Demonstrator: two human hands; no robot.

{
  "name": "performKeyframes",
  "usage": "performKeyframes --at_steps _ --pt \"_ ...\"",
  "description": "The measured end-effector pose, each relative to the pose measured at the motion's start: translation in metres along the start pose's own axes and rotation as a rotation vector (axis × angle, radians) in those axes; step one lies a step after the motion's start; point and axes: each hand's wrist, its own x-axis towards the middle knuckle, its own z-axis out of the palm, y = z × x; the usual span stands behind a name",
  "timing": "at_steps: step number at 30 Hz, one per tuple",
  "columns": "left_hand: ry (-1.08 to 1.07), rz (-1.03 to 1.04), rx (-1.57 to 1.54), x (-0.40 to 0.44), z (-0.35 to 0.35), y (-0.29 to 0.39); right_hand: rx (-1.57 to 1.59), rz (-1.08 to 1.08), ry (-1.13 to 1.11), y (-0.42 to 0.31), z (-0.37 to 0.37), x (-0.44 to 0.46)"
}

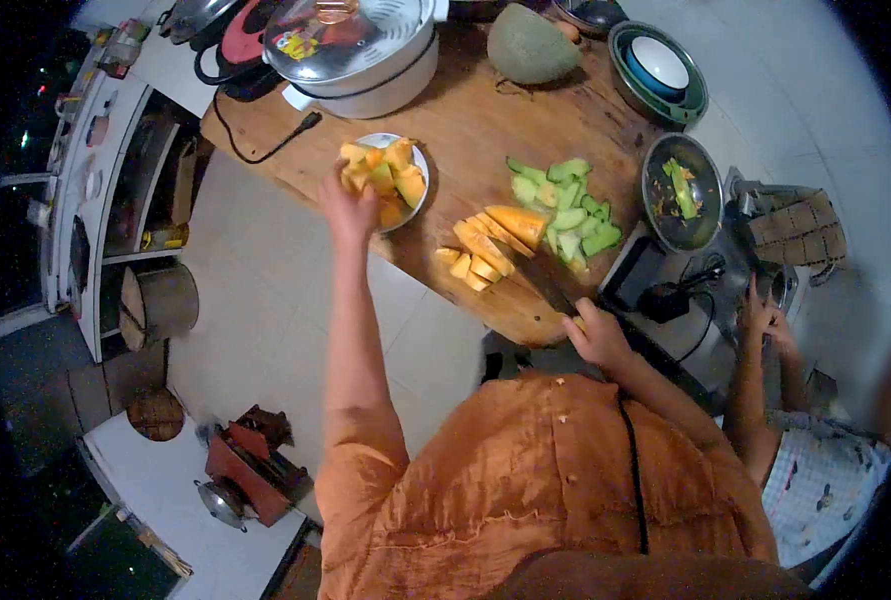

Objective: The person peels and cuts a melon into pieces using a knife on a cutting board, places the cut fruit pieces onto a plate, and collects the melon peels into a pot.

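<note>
The left hand (351,203) is at the white bowl (424,196) of orange melon chunks (405,186), while the right hand (599,335) grips a knife (548,288) whose blade meets the cut melon (482,241) on the wooden table (455,140). Green peelings (568,210) lie just beside the melon. At the right, another person's hands (762,318) are near a metal bowl (682,192).

Indoor light over my bench (445,130) is moderate and fairly even; no lamp is visible to me. Bright glare noted on the glass lid (325,40). Window panes at the left read near black. Wide-angle distortion bends my surroundings, with dark, speckled corners. I find fine detail soft throughout, and a blurred patch at the right edge.
</note>
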Motion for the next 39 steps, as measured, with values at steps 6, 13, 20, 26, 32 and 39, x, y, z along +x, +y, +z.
performKeyframes --at_steps 6,13,20,26,32,39 --pt "0.018 0.163 0.049 -0.031 -0.015 0.031 0.008 -0.039 0.039 0.008 -0.002 -0.005" --pt "-0.605 0.086 0.004 -0.167 -0.011 0.079 0.020 0.052 -0.008 0.013 -0.005 -0.016" --pt "-0.648 0.061 0.142 -0.176 0.018 0.091 0.002 0.065 -0.040 0.006 -0.003 -0.019" --pt "-0.604 0.208 0.221 -0.197 0.022 0.071 0.002 -0.010 -0.009 0.009 0.001 -0.017" --pt "-0.586 0.036 -0.086 -0.178 0.004 0.078 -0.012 -0.023 -0.007 0.010 -0.003 -0.014" --pt "-0.569 -0.047 -0.258 -0.122 0.002 0.040 0.033 0.072 -0.041 0.011 -0.007 -0.010"
